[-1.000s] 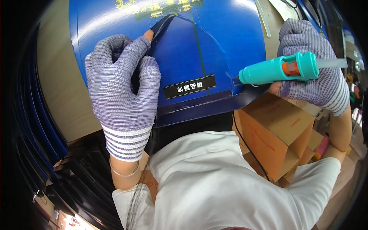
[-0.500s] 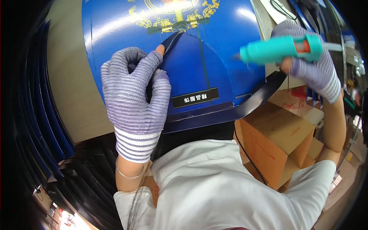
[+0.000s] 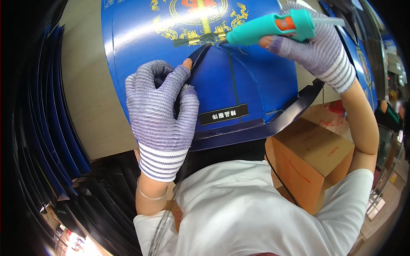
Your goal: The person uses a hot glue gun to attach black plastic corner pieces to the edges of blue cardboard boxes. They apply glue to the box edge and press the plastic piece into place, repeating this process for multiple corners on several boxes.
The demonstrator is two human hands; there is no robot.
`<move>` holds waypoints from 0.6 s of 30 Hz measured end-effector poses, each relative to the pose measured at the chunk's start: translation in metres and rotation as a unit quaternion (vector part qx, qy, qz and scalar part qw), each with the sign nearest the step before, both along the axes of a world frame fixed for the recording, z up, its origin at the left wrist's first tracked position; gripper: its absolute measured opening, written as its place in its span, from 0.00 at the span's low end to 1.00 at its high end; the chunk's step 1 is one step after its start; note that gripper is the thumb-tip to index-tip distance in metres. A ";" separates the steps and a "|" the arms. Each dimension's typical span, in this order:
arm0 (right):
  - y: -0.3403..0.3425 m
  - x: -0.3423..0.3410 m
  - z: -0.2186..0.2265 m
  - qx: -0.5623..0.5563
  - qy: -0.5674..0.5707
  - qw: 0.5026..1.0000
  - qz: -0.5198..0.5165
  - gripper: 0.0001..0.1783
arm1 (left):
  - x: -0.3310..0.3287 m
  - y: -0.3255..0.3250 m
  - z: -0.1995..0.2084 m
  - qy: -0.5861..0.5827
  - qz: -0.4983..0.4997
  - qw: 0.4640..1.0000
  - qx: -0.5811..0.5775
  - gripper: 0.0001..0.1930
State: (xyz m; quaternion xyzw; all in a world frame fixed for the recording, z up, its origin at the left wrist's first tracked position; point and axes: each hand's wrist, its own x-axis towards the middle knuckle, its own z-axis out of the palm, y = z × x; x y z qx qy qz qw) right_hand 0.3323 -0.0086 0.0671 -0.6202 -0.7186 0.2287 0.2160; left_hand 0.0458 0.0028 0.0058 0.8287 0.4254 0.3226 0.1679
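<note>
My left hand (image 3: 164,113), in a striped purple-and-white glove with bare fingertips, pinches the dark folded edge (image 3: 200,54) of a glossy blue printed cardboard piece (image 3: 279,91). My right hand (image 3: 318,55), gloved alike, grips a teal hot glue gun (image 3: 267,30) with a clear glue stick out of its back. The nozzle is close to the dark bow (image 3: 188,41) where the slanted edges meet; whether it touches cannot be told. Thin glue strands show along the right slanted edge. Below lies a black label (image 3: 224,114) on the blue surface.
Blue and black folded boards (image 3: 55,115) stand stacked at the left. A beige table (image 3: 81,81) lies under the blue piece. Cardboard boxes (image 3: 314,147) stand at the lower right, with a black cable (image 3: 279,181) beside them.
My right hand has swung the glue gun leftward and up, bringing its nozzle to the bow. My left hand keeps its pinch, and the whole view has shifted slightly.
</note>
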 end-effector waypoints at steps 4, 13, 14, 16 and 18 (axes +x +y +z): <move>-0.013 0.006 0.015 -0.022 -0.002 0.999 0.038 0.22 | 0.002 0.001 0.003 0.007 -0.002 1.000 -0.001 0.18; -0.066 0.103 -0.026 0.191 0.203 0.951 -0.134 0.16 | 0.006 -0.006 0.012 0.033 0.017 0.999 -0.036 0.19; -0.070 0.107 -0.025 0.157 0.229 0.927 -0.251 0.15 | 0.007 -0.006 0.012 0.026 0.018 0.999 -0.032 0.20; -0.068 0.137 -0.032 0.118 0.146 0.939 -0.289 0.17 | 0.007 -0.004 0.009 0.018 0.015 0.999 -0.025 0.20; -0.063 0.145 -0.041 0.082 0.098 0.941 -0.314 0.20 | 0.006 -0.004 0.007 0.017 0.018 1.000 -0.014 0.20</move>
